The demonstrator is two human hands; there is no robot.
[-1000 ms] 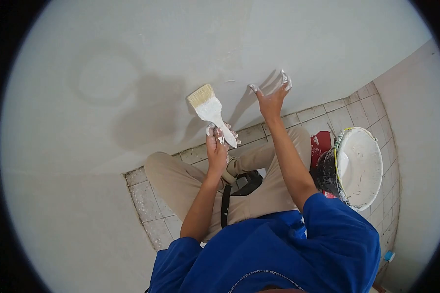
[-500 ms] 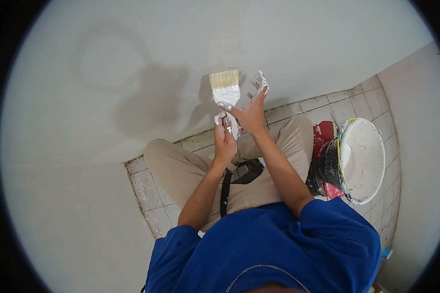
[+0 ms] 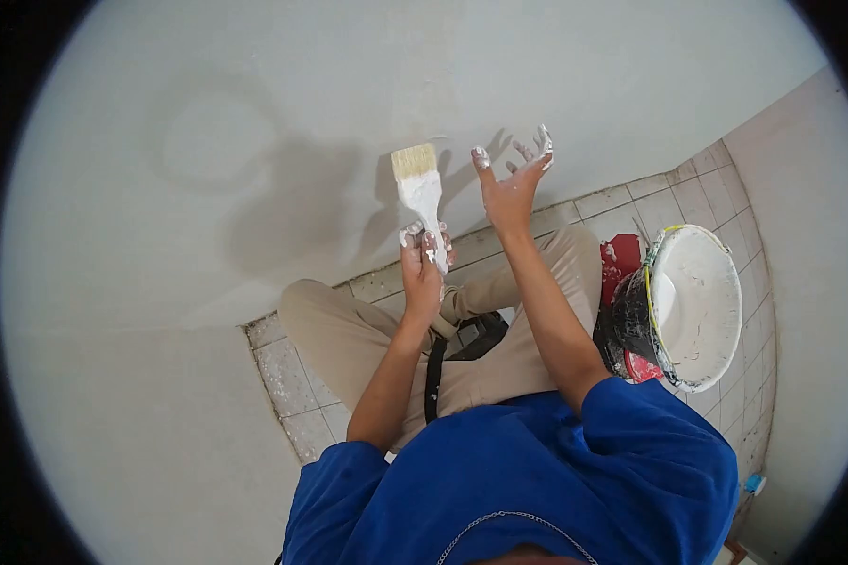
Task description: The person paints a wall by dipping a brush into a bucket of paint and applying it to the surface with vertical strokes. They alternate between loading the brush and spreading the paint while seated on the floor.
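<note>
My left hand (image 3: 424, 268) is closed round the lower handle of a paintbrush (image 3: 421, 193), bristles pointing up toward the wall. White paint coats the handle and the base of the bristles, while the bristle tips look pale yellow. Off to the right of the brush, my right hand (image 3: 513, 188) is raised with its fingers spread and holds nothing. Wet white paint covers its fingertips, and the left fingers are smeared too.
A paint-spattered black bucket (image 3: 639, 315), white inside, stands on the tiled floor (image 3: 622, 200) by my right knee. Red objects (image 3: 620, 259) show behind and below it. The pale wall (image 3: 283, 75) rises close in front, and another wall (image 3: 820, 235) stands at the right.
My right hand has let go of the brush and moved right and up, fingers apart. The brush, still in my left hand, has shifted slightly left and tilted.
</note>
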